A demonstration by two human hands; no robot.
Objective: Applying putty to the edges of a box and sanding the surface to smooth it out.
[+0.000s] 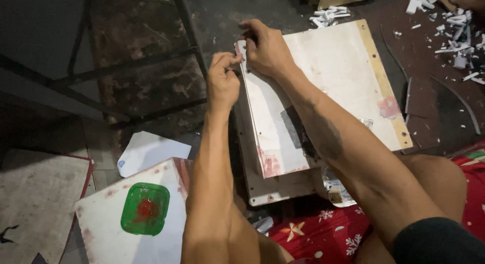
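Item in hand: a white rectangular board (328,87) lying flat on a larger pale board (275,185), which rests on the dark floor (151,82). The white board carries a tan strip along its far long edge and reddish stains at its near corner.

Right hand (265,49): pressed flat on the board's top corner, fingers curled over the edge, holding it down. The grip is closed against the board; whether anything lies under the palm cannot be told.

Left hand (223,77): just beside the right hand, touching the same corner. Thumb and forefinger are pinched tight on the board's thin edge or on something small at that edge; which of the two cannot be told.

Around the grip: beyond it, a heap of small white offcuts (328,15) lies on the floor. Further to the right of the grip, more white scraps (454,31) are scattered over a brown sheet (429,92), with another person's fingers (467,1) showing at the frame corner. To the left of the grip stands a dark metal frame (126,67).

Nearer the person, below the grip: a white panel (101,233) bearing a green translucent tray (145,208) with red residue inside, a white paper sheet (151,150) beside it, and a red patterned cloth (323,233) under the legs.
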